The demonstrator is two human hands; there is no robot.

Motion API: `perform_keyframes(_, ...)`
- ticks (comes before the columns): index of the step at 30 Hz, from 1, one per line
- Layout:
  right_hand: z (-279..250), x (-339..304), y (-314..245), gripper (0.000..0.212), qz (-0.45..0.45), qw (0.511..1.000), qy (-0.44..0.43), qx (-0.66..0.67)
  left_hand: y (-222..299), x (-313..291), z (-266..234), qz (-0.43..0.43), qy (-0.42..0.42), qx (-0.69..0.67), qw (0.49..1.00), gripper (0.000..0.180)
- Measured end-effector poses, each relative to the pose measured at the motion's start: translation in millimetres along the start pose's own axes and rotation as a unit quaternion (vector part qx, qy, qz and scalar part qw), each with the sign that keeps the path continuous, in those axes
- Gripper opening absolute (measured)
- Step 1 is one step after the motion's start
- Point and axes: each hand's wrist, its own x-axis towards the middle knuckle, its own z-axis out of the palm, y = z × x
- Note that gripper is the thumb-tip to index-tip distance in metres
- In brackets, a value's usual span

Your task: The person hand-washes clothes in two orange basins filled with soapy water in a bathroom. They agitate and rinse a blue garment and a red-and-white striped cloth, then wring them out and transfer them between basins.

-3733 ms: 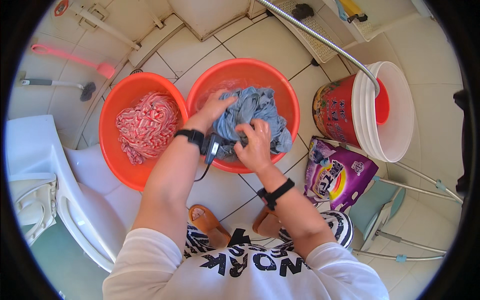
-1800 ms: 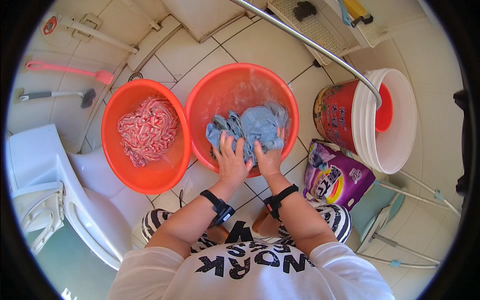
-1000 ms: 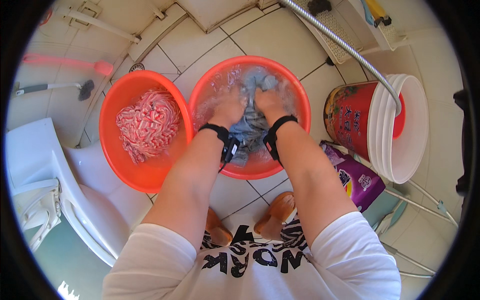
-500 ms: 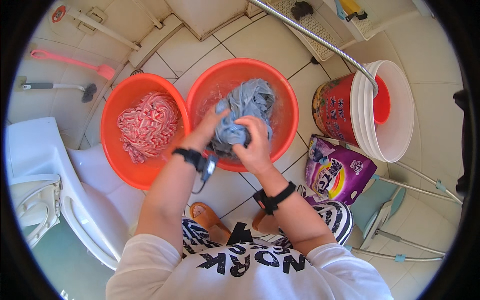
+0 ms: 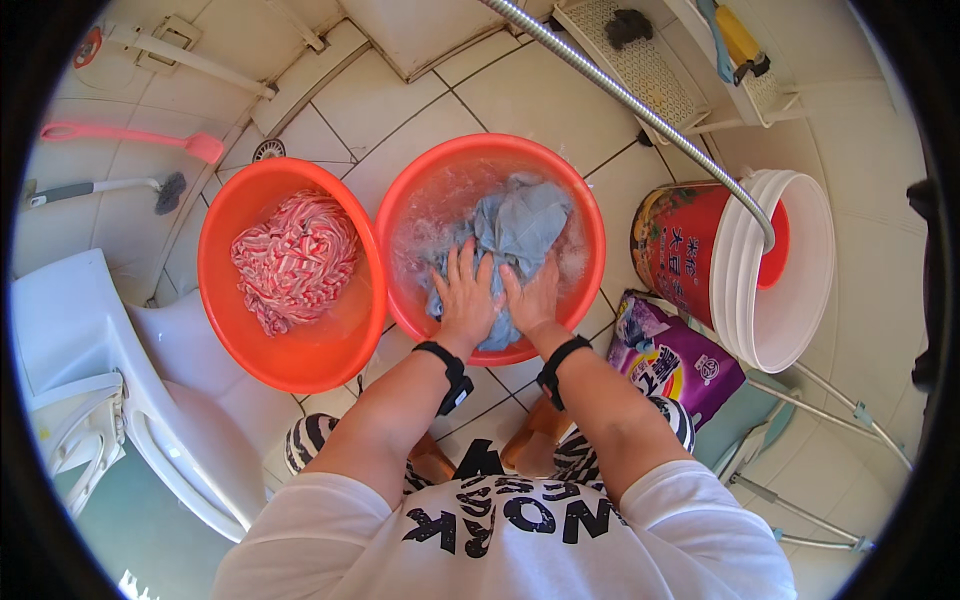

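Observation:
A wet blue-grey cloth (image 5: 522, 222) lies bunched in the right-hand orange basin (image 5: 592, 318), in splashing water. My left hand (image 5: 468, 298) lies on its near left part, palm down with the fingers spread. Close beside it, my right hand (image 5: 534, 300) rests on the near right part of the cloth; its fingers are stretched out and partly hidden by cloth and water. Both hands press on the cloth without gripping it. A red-and-white striped cloth (image 5: 296, 258) lies heaped in a second orange basin (image 5: 290, 372) at the left, apart from my hands.
A red-and-white bucket (image 5: 688, 252) and a purple detergent bag (image 5: 690, 370) stand at the right. A metal shower hose (image 5: 625, 98) crosses above. At the left are a white toilet (image 5: 70, 310), a pink long-handled scoop (image 5: 130, 134) and a brush (image 5: 110, 187). A metal-legged stool (image 5: 760, 425) sits lower right.
My hands held the bunched cloth above the basin; now they are lower and flattened on it. The cloth has gone down into the water and spread out, and water splashes around it.

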Motion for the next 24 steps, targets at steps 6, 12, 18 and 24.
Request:
perform_keyframes(6,6,56,-5,0.091,0.004,0.998,0.001,-0.056,-9,47,-1,-0.022,-0.053,-0.088,0.994,0.053)
perform_keyframes(12,-2,111,-15,0.084,0.023,0.999,-0.032,-0.006,-39,108,14,0.098,0.044,-0.130,0.986,0.047)
perform_keyframes(18,-4,124,-46,0.068,0.047,0.995,0.010,-0.087,-63,127,23,0.000,-0.027,-0.329,0.944,0.056)
perform_keyframes(24,-26,43,-93,0.053,-0.255,0.955,0.037,-0.148,-74,73,-53,-0.150,-0.066,-0.770,0.617,0.061)
